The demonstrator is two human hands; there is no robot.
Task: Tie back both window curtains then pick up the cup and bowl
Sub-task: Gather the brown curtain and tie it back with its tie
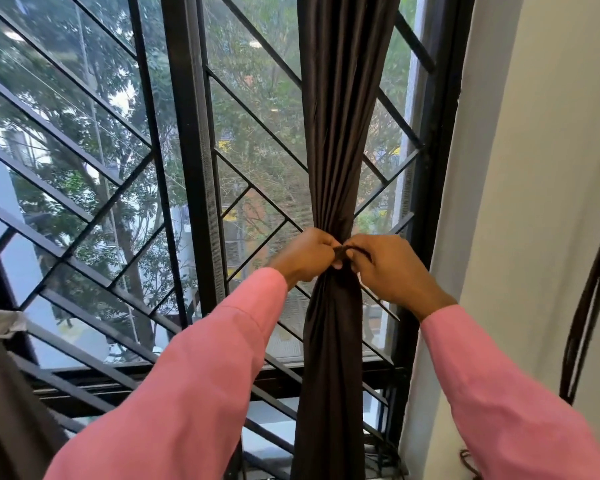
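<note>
Head view: left hand (pixel 305 258) and right hand (pixel 392 271) pinch a dark cord (pixel 355 250) around the pleated curtain (pixel 340 133).

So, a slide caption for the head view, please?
Left hand and right hand pinch a dark tie at the gathered curtain.

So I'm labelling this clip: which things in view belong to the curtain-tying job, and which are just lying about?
In the job: dark brown curtain, bunched; tie-back cord; left hand and right hand, both pinching the cord.
Just there: window grille; black cables on the wall; grey cloth at lower left. No cup or bowl in view.
</note>
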